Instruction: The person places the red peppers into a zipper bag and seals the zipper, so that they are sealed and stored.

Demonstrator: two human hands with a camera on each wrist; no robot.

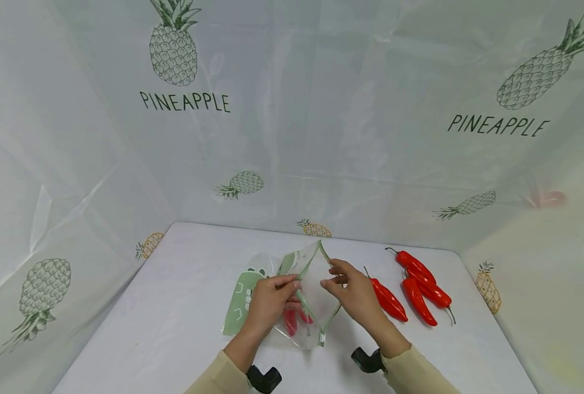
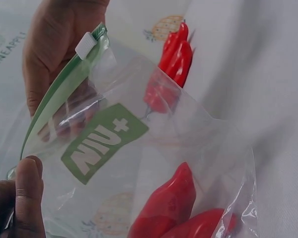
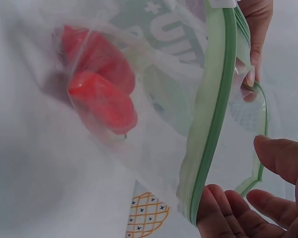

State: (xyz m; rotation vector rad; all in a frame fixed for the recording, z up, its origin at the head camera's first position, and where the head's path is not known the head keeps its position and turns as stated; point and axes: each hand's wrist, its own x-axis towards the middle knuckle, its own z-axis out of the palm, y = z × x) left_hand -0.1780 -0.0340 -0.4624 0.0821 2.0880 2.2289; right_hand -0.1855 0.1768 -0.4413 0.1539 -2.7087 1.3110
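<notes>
A clear zip bag (image 1: 312, 273) with a green-edged mouth is held up over the table, its mouth spread apart. Inside lie red chili peppers (image 3: 102, 101). My left hand (image 1: 270, 301) pinches the near-left edge of the mouth between thumb and fingers. On the other side, my right hand (image 1: 354, 293) has its fingers at the mouth, with thumb and fingers apart. Through the plastic, its fingers (image 2: 64, 121) show in the left wrist view. The white slider (image 2: 86, 46) sits at one end of the green zip strip (image 3: 213, 114).
Left of the bag lies a flat green piece with a bear face (image 1: 240, 303), partly covered by my left hand. One red pepper (image 1: 389, 300) lies close to my right hand, with several more peppers (image 1: 418, 301) farther right. A pineapple-print curtain (image 1: 296, 137) stands behind the table (image 1: 173, 284).
</notes>
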